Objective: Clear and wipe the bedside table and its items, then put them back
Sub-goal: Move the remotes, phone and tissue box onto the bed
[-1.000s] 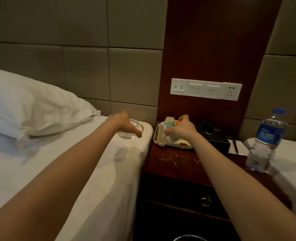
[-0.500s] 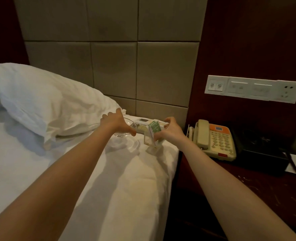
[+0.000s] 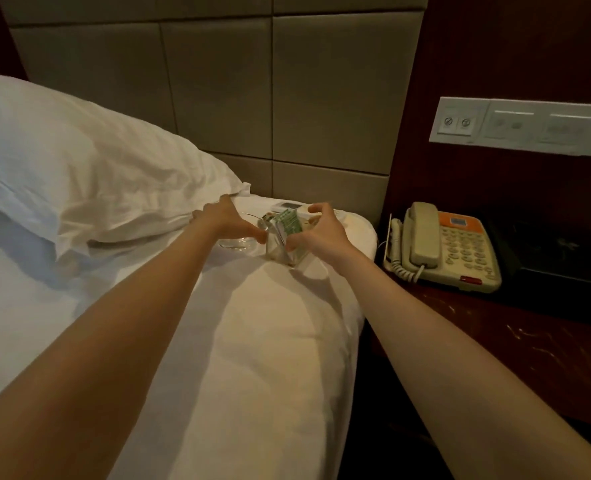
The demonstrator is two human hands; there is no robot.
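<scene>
Right hand (image 3: 322, 233) has moved the card stand (image 3: 283, 237) from tabletop (image 3: 529, 341) to bed (image 3: 252, 341), still gripping it beside the glass dish (image 3: 235, 243) that the left hand (image 3: 223, 220) holds; phone (image 3: 446, 247) and black box (image 3: 547, 271), right of hands, not yet cleared.

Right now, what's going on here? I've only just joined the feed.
A person is clearing the bedside table onto the bed. The right hand grips a clear card stand with a green card at the bed's corner, and the left hand holds a glass dish beside it. A white remote lies on the sheet behind them. The telephone and a black box are not yet cleared.
</scene>
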